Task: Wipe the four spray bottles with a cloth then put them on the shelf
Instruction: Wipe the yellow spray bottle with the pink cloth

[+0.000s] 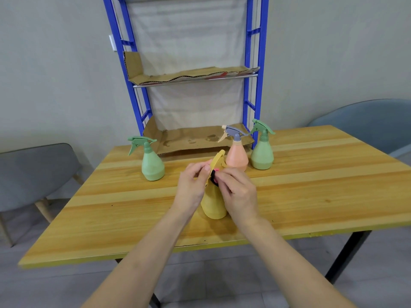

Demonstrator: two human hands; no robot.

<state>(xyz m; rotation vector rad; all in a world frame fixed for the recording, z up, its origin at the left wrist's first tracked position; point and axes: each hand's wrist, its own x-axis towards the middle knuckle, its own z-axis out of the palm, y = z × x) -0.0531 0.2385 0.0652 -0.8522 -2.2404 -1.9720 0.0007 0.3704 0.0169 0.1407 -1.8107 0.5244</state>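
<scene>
A matte yellow bottle, pear-shaped and wide at the base, stands upright near the middle of the glossy wood-plank table. Both hands meet at its top. The left hand pinches the flat yellow spray head, and the right hand curls its fingers round the neck, where a small black and pink part shows. Behind stand a green bottle on the left, a peach bottle and a second green bottle. The blue metal shelf holds creased cardboard liners.
</scene>
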